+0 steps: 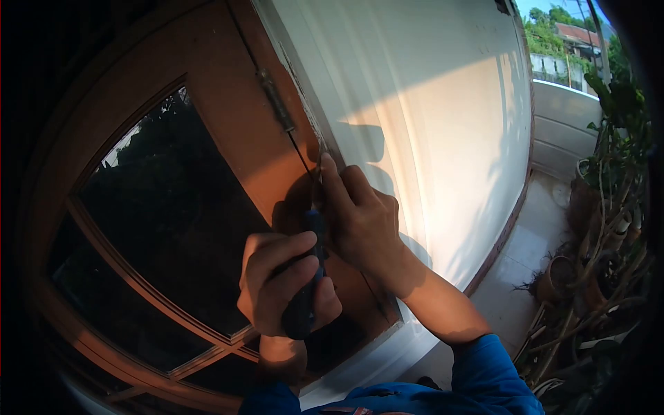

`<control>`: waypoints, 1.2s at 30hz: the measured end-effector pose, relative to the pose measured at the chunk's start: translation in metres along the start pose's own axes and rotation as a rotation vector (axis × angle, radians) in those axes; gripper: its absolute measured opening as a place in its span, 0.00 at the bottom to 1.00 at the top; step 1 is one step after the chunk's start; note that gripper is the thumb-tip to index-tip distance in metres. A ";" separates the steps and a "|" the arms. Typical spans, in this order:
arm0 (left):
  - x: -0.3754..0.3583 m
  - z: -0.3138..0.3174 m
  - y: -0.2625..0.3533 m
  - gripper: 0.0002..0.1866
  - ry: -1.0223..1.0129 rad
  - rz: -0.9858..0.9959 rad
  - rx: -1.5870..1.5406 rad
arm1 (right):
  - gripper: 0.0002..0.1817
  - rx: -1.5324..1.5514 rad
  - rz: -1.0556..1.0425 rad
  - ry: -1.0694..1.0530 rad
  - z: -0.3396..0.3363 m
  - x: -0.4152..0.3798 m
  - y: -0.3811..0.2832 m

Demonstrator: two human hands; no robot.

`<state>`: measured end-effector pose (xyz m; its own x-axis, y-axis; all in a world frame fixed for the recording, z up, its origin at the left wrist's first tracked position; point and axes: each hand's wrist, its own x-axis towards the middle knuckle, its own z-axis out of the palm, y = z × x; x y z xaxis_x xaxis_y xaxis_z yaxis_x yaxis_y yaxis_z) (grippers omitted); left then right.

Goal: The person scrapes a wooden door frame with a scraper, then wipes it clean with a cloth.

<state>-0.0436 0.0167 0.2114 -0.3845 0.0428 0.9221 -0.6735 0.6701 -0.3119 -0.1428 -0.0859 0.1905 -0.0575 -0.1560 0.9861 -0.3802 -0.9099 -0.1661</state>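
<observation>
My left hand (280, 280) is wrapped round the dark blue and black handle of a screwdriver (299, 311), which points up toward the door's edge. Just above it, my right hand (366, 221) presses against the edge of the brown door frame (304, 104), index finger reaching upward and the other fingers curled. Whatever lies between its fingertips, near the screwdriver's tip, is in shadow and mostly hidden. Above both hands a metal hinge (277, 102) sits in the gap between the brown wooden door (228, 138) and the frame.
Dark glass panes (159, 207) fill the door on the left. A white wall (443, 138) stands close on the right, partly sunlit. Beyond it, potted plants (553, 277) line a tiled floor (512, 277), with a low wall (564, 124) behind.
</observation>
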 end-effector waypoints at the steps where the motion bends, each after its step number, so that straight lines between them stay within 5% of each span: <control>1: 0.009 -0.002 -0.003 0.12 0.035 0.021 0.020 | 0.28 0.007 -0.031 0.036 0.000 0.015 -0.002; 10: 0.078 -0.013 -0.048 0.12 0.244 0.012 0.124 | 0.21 -0.050 -0.148 0.138 0.032 0.099 -0.005; 14: 0.089 -0.014 -0.053 0.12 0.243 -0.039 0.151 | 0.22 0.009 -0.022 0.067 0.037 0.105 -0.006; 17: 0.096 -0.012 -0.055 0.10 0.289 -0.059 0.195 | 0.21 -0.081 -0.143 0.159 0.040 0.114 -0.002; 36: 0.091 -0.014 -0.070 0.09 0.406 -0.172 0.065 | 0.22 -0.247 -0.073 0.069 0.047 0.116 -0.016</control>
<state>-0.0228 -0.0164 0.3208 0.0068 0.2310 0.9729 -0.7491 0.6457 -0.1481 -0.1005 -0.1075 0.3070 -0.0819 -0.0592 0.9949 -0.5992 -0.7947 -0.0966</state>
